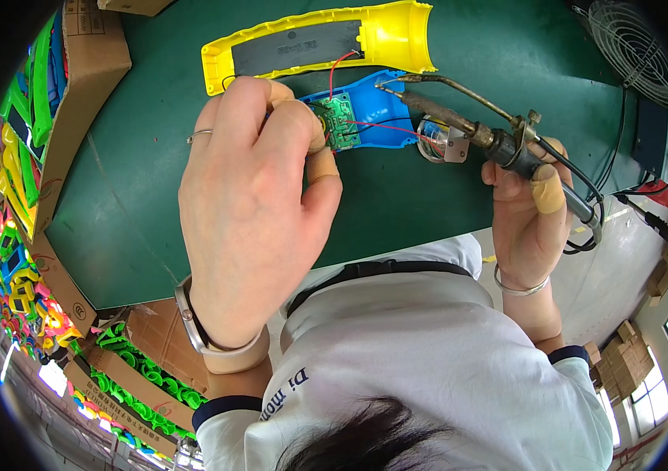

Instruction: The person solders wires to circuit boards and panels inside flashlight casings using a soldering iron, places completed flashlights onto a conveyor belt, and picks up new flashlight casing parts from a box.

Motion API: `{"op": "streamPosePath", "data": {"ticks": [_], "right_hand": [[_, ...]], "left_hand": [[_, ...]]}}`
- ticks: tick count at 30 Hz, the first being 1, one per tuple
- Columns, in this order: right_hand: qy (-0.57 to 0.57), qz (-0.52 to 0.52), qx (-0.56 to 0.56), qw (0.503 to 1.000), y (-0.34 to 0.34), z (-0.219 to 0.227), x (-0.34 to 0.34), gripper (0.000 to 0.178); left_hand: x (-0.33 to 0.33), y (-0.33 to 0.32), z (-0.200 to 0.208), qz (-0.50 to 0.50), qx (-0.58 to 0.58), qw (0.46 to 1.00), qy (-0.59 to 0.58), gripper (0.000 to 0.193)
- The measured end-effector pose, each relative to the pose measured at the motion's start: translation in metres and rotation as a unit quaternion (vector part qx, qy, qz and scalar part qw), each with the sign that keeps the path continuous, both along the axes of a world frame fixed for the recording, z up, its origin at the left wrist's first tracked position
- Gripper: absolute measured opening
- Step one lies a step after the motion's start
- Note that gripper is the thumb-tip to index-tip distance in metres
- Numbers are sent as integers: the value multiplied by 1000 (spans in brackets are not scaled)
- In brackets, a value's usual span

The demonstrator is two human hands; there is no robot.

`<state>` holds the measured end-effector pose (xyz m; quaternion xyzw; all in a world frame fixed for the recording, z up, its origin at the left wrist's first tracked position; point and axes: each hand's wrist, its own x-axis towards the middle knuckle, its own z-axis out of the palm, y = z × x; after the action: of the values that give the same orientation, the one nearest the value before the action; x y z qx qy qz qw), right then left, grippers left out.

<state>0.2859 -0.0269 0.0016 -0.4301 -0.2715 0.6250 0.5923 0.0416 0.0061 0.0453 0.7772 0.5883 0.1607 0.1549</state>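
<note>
A green circuit board is seated in the left part of an open blue shell, which is laid on the green table; the clock directions are counted from the board, with twelve at the top of the view. The board is partly covered at eight o'clock by the left hand, whose thumb and fingers are bunched close together at its edge; whether anything is pinched there cannot be told, since the fingertips are partly hidden. At three o'clock, just beside the shell, a clear round part with a metal plate is placed, and red and black wires are stretched between it and the board. At four o'clock a soldering iron is gripped in the closed fingers of the right hand, one finger of which is wrapped in a tan strip. The iron is pointed toward ten, its front end held over the blue shell. At eleven to twelve a yellow shell is set with its hollow side up, a dark plate fitted inside. Farther out, a cardboard box of coloured pieces is stood at nine, and a round wire guard is seen between two and three
</note>
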Motion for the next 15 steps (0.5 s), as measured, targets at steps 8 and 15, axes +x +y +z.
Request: {"op": "streamPosePath", "data": {"ticks": [8, 15], "right_hand": [[-22, 7, 39, 999, 5, 0, 3, 28], [-13, 13, 46, 999, 5, 0, 3, 28]], "left_hand": [[-15, 7, -18, -43, 106, 993, -28, 21], [-22, -4, -19, 55, -16, 984, -166, 22]]}}
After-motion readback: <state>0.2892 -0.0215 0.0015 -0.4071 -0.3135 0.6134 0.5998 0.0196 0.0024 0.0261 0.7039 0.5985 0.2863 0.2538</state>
